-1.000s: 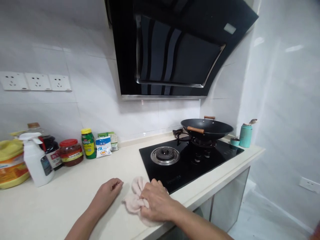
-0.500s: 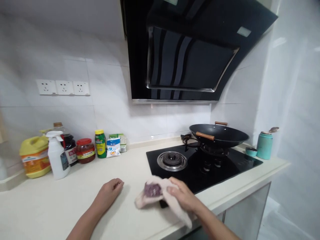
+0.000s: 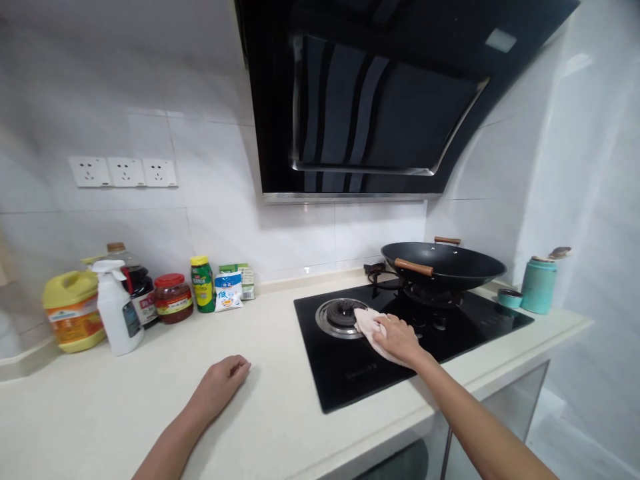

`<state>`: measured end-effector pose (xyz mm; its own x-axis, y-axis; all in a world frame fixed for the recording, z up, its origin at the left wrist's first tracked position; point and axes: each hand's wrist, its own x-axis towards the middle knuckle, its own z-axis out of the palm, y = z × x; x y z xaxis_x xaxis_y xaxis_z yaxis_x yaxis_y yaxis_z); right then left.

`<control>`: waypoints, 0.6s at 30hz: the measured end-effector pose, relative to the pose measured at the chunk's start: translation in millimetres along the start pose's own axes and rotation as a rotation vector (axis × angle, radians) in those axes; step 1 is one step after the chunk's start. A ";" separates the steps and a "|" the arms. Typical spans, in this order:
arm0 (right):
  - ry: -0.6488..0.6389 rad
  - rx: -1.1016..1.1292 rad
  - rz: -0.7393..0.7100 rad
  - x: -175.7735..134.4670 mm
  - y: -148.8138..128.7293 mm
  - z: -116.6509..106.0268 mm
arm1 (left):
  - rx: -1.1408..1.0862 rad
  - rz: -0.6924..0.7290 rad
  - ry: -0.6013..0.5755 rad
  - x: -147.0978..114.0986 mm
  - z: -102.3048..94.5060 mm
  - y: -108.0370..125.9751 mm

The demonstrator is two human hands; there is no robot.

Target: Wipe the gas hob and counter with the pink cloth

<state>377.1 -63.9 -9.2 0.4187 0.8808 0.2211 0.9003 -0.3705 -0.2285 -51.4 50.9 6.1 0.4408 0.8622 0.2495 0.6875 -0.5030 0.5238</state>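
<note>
My right hand [image 3: 400,339] is closed on a pale pinkish cloth [image 3: 369,323], pressing it against the black glass gas hob [image 3: 340,380]. The cloth's upper end touches the right side of the left burner [image 3: 341,319] and partly covers its metal ring. Part of the cloth is hidden under my palm and fingers. My left hand [image 3: 223,383] rests on the cream countertop [image 3: 270,427], left of the hob, its fingers curled in and nothing visible in them.
A black wok [image 3: 443,267] with wooden handles sits on the right burner. Beyond it stand a small teal bowl [image 3: 509,299] and a teal jar [image 3: 538,287]. Along the left wall are a spray bottle [image 3: 116,310], a yellow jug [image 3: 73,312], a red-lidded jar [image 3: 173,300] and several seasonings. A range hood [image 3: 370,100] overhangs.
My right hand has carried the cloth from the counter's front edge up and right onto the hob. The cloth's dark purplish patch no longer shows. My left hand has stayed in place.
</note>
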 end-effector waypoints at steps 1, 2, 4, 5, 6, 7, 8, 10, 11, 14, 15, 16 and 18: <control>-0.013 0.000 -0.004 -1.3 -6.2 -1.2 | 0.002 -0.003 -0.004 0.9 1.2 0.0; -0.021 0.004 -0.016 -3.9 -13.6 -2.5 | 0.003 -0.007 -0.010 1.9 2.4 0.3; -0.026 0.016 -0.075 -14.0 -32.5 -4.3 | 0.002 -0.014 -0.020 3.9 4.4 1.8; -0.027 0.028 -0.124 -21.4 -44.1 -4.5 | -0.002 -0.015 -0.026 4.6 5.0 2.9; -0.029 0.045 -0.181 -30.4 -57.0 -4.2 | -0.006 -0.015 -0.029 5.1 5.3 3.9; -0.037 0.069 -0.249 -40.6 -70.9 -3.3 | -0.011 -0.014 -0.029 5.3 5.4 4.7; -0.042 0.100 -0.328 -52.1 -85.5 -2.0 | -0.017 -0.012 -0.026 5.2 5.4 5.1; -0.052 0.151 -0.460 -77.2 -114.6 1.3 | -0.027 -0.012 -0.018 4.5 5.3 3.8; -0.054 0.173 -0.526 -89.9 -127.8 2.8 | -0.030 -0.012 -0.012 4.0 5.4 2.1; -0.056 0.237 -0.711 -122.1 -154.3 4.7 | -0.039 -0.001 0.005 3.0 6.7 -5.4; -0.058 0.261 -0.751 -129.2 -157.5 4.3 | -0.041 0.004 0.011 2.9 7.2 -7.8; -0.065 0.286 -0.777 -134.2 -157.9 3.3 | -0.042 0.008 0.014 3.1 7.6 -9.8; -0.098 0.331 -0.808 -138.6 -151.1 0.2 | -0.030 0.006 0.009 3.8 7.9 -12.0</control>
<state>183.0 -129.9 -5.4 -0.3574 0.8640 0.3547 0.8299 0.4679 -0.3037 -53.5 59.7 -5.6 0.4394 0.8599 0.2599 0.6673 -0.5061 0.5464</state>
